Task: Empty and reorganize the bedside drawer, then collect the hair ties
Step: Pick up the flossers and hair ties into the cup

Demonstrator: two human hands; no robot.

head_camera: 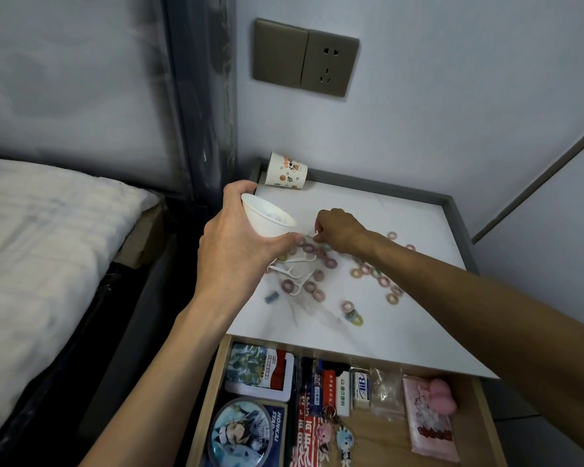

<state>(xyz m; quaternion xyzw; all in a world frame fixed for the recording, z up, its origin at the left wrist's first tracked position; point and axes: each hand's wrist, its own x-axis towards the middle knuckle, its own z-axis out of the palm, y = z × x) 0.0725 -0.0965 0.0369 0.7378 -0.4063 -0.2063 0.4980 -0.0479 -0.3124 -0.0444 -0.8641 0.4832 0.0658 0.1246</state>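
Your left hand (236, 244) grips a tilted white cup (267, 219), fingers curled round it, and your right hand (338, 230) pinches a small white floss pick (312, 233) just beside the cup's rim. The hair ties (331, 263) lie scattered on the bench (418, 230), below and right of the cup.

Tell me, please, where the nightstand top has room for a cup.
Bare: the back strip between the patterned cup and the right rim; the front edge above the open drawer. Crowded: the middle, with hair ties and floss picks.
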